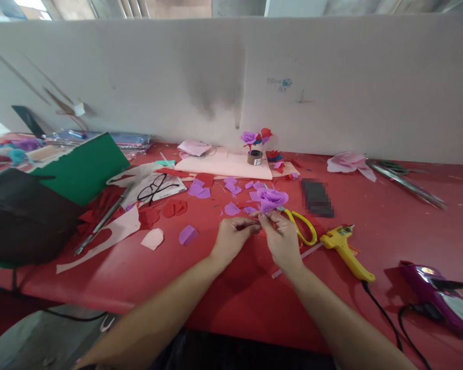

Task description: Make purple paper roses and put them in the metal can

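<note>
A purple paper flower [272,199] stands upright above my right hand [283,239], whose thumb and fingers pinch it at the base. My left hand [234,235] is closed, its fingertips meeting the right ones just below the bloom. What the left fingers pinch is hidden. Scissors with yellow handles [312,232] lie right beside my right hand. A yellow glue gun [345,252] rests farther right, and a clear glue stick [280,273] shows near my right wrist. Loose purple paper petals [231,208] are scattered beyond and left of my hands.
Finished paper flowers [250,137] stand in a brown tape roll [254,158] at the back. A dark pixelated rectangle [317,198] lies right. Eyeglasses [156,189], red paper pieces [173,208] and a green board [88,169] are left. A purple corded device [440,298] sits at right.
</note>
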The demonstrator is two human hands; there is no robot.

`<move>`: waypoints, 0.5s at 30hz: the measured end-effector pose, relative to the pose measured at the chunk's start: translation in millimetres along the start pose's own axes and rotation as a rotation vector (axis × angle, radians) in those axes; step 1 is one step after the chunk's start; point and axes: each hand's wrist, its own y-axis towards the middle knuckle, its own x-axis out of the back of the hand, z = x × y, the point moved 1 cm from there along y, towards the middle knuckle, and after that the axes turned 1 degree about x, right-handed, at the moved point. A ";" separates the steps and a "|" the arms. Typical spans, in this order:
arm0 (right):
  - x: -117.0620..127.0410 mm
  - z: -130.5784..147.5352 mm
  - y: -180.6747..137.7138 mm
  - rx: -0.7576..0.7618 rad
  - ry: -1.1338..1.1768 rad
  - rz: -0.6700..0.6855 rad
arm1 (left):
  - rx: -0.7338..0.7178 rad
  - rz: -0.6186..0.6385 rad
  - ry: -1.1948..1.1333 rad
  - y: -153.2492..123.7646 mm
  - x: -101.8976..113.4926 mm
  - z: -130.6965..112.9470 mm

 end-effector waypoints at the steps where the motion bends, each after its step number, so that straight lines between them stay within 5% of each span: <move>1: -0.7 -0.4 0.5 -0.010 0.051 0.026 | 0.004 0.006 -0.012 -0.2 -0.3 -0.6; 8: -5.5 -6.6 3.3 -0.127 0.292 0.081 | -0.004 -0.036 -0.074 -2.1 0.7 -3.7; 15: -1.1 -5.4 1.0 -0.053 0.013 -0.074 | 0.026 -0.030 -0.085 -1.4 0.1 -1.8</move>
